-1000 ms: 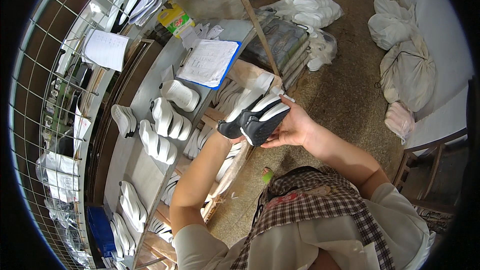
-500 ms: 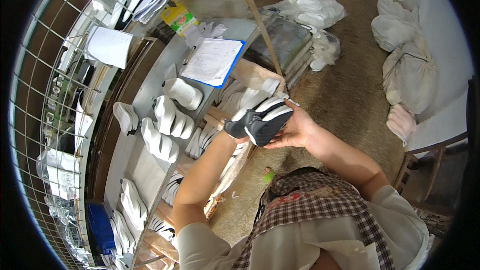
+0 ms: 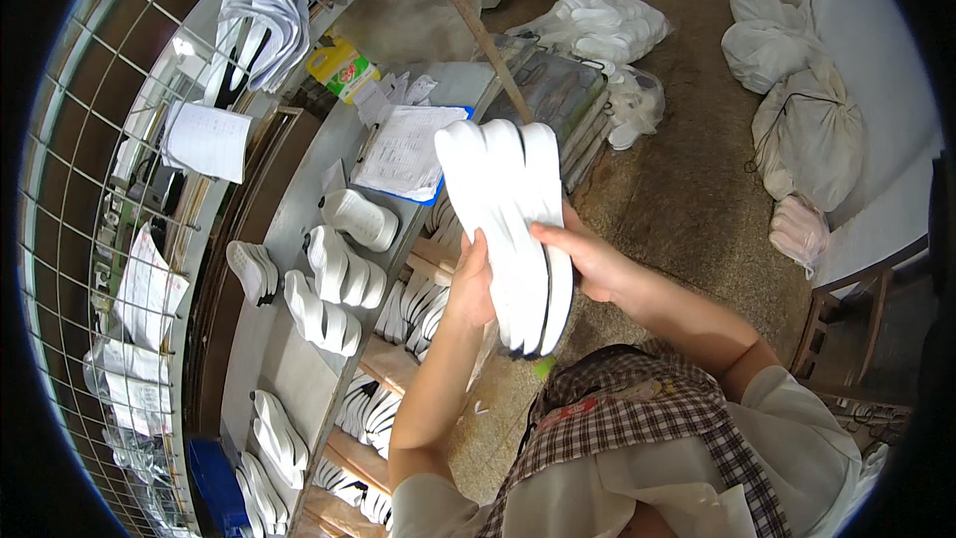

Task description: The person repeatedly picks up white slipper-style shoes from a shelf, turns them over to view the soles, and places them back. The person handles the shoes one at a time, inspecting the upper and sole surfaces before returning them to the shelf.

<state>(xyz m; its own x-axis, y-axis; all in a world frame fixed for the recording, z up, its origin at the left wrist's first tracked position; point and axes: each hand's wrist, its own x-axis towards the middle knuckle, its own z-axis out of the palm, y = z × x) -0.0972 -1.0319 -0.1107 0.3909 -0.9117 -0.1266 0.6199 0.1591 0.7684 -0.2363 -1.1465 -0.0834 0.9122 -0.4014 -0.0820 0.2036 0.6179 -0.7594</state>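
A nested stack of white shoe soles (image 3: 513, 229) is held upright in front of me, with thin dark lines between the layers and dark lower ends. My left hand (image 3: 474, 284) grips its left edge, thumb along the white face. From the other side my right hand (image 3: 590, 257) closes on the right edge, its thumb lying across the front. Fingers behind the soles are hidden. More white soles (image 3: 344, 267) rest in small stacks on the grey bench (image 3: 289, 329) to my left, and a single white sole (image 3: 360, 219) sits nearer the clipboard.
A blue clipboard with papers (image 3: 410, 154) lies on the bench, a yellow jug (image 3: 341, 68) beyond it. Below are shelves with rows of soles (image 3: 413, 314). Wire mesh (image 3: 75, 239) borders the left. Filled bags (image 3: 809, 134) line the right wall; a plastic bag of soles (image 3: 597, 25) lies ahead.
The stack has been turned from showing dark undersides to showing white faces, and stands more upright. Both hands have shifted to its sides. The view has shifted slightly.
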